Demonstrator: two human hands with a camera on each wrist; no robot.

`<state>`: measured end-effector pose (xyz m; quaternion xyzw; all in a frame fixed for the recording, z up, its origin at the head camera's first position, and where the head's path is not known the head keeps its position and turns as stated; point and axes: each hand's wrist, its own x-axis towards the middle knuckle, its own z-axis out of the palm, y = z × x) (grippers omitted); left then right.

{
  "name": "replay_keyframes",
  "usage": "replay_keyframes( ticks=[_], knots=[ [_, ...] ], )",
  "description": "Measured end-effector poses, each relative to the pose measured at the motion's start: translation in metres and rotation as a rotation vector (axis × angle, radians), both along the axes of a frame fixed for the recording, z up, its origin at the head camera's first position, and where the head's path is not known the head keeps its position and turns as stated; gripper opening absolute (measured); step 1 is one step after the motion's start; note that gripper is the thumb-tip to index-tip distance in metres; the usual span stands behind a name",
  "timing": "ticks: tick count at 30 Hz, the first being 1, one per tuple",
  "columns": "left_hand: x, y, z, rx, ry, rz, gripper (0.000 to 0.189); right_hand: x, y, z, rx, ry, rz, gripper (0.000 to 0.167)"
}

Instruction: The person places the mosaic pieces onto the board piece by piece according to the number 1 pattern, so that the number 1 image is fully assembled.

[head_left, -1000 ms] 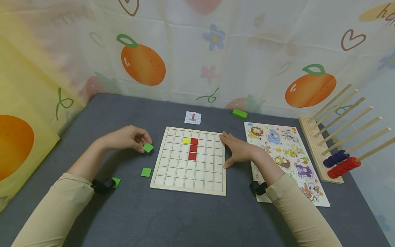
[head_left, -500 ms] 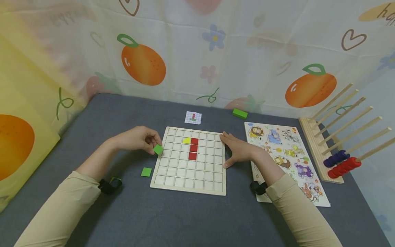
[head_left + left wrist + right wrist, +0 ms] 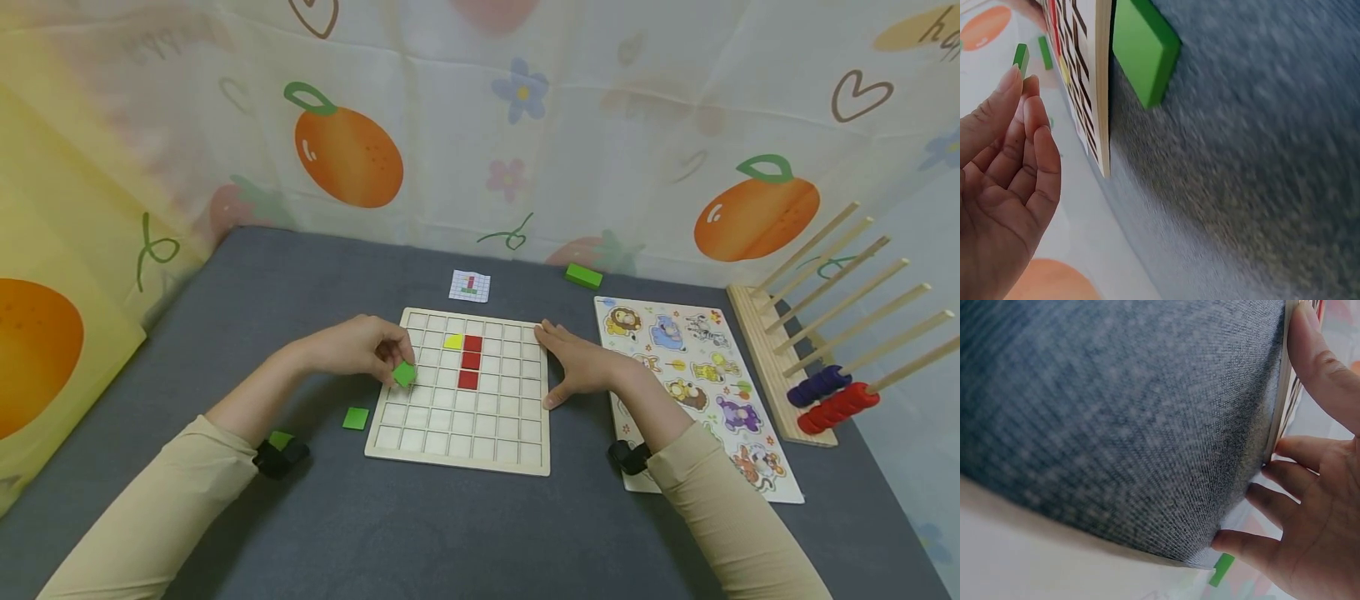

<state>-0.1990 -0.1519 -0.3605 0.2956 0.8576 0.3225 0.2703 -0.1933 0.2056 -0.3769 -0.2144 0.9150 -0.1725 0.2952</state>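
My left hand (image 3: pixel 358 348) pinches a green square tile (image 3: pixel 404 374) between thumb and fingertips, over the left side of the wooden grid board (image 3: pixel 457 464). In the left wrist view the tile (image 3: pixel 1021 57) stands edge-on at the fingertips. Three red tiles (image 3: pixel 470 361) form a column on the board, with a yellow tile (image 3: pixel 453 341) left of the top one. My right hand (image 3: pixel 581 362) rests its thumb and fingers along the board's right edge, fingers spread. Left of the board lies another green tile (image 3: pixel 356 418); one more (image 3: pixel 281 440) is partly hidden by the left wrist strap.
A small printed card (image 3: pixel 469 286) with a red and green pattern lies behind the board. Near the curtain is a green block (image 3: pixel 583 276). To the right are an animal puzzle board (image 3: pixel 611 310) and a wooden peg rack (image 3: pixel 806 425) with blue and red beads.
My left hand has moved right with the green tile, from beside the board to over its left columns. The right hand stays at the board's edge.
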Motion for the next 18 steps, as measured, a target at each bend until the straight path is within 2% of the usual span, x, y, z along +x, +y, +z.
replay_keyframes(
  ticks=[18],
  knots=[
    [0.006,0.031,-0.009,0.002,-0.008,-0.075,0.020,0.001,0.000,0.001,0.000,0.002,0.000,0.116]
  ],
)
